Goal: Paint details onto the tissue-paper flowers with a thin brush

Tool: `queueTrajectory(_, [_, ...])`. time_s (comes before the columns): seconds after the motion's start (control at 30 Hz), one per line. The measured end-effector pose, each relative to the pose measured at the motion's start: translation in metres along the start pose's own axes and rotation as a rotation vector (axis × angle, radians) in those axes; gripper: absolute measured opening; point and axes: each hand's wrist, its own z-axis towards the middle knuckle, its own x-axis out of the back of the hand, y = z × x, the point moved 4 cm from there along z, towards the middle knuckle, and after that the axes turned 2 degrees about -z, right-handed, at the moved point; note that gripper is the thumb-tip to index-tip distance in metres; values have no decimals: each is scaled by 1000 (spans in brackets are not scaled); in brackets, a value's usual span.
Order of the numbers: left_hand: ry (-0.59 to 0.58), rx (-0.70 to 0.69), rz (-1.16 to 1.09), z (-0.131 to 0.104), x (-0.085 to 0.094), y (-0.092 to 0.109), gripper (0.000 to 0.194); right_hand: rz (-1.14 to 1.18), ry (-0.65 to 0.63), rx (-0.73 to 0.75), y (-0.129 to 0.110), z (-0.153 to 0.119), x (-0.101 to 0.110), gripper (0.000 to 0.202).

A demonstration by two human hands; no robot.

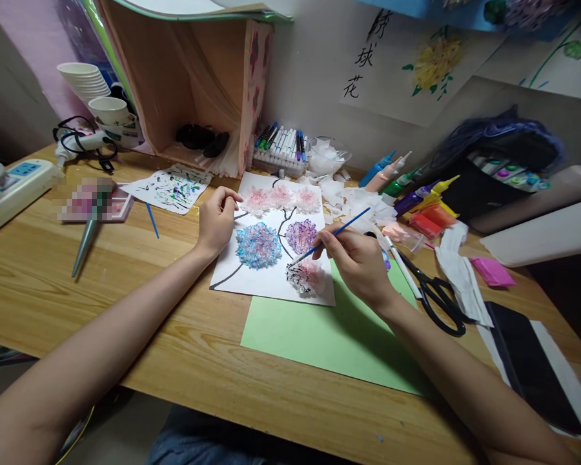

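A white sheet [228, 271] with black branch lines carries raised flowers. A blue and pink flower [258, 245] is at its left, a purple one [301, 237] at its right, and pink ones [279, 196] line its top. Closed around a thin blue paintbrush [351, 220], my right hand [361, 261] is at the sheet's right edge. The brush tip meets the lower right flower [306, 278], whose left part is black and right part pink. My left hand [217, 221] rests at the sheet's left edge, fingers bent, with nothing visible in them.
Green paper [319, 342] lies partly under the sheet. Black scissors [440, 297], a white pen [404, 268] and a black phone-like slab [532, 365] are at the right. Behind stand paint bottles [377, 171], markers [283, 145] and a pink box [256, 90]. A marked paper [172, 188] lies left.
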Motion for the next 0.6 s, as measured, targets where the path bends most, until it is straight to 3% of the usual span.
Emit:
queueTrajectory(0.37, [6, 10, -4, 0, 0, 0, 20, -17, 49, 2, -1, 1, 8, 35])
queueTrajectory(0.6, [7, 4, -15, 0, 0, 0, 20, 3, 8, 46, -5, -2, 2, 34])
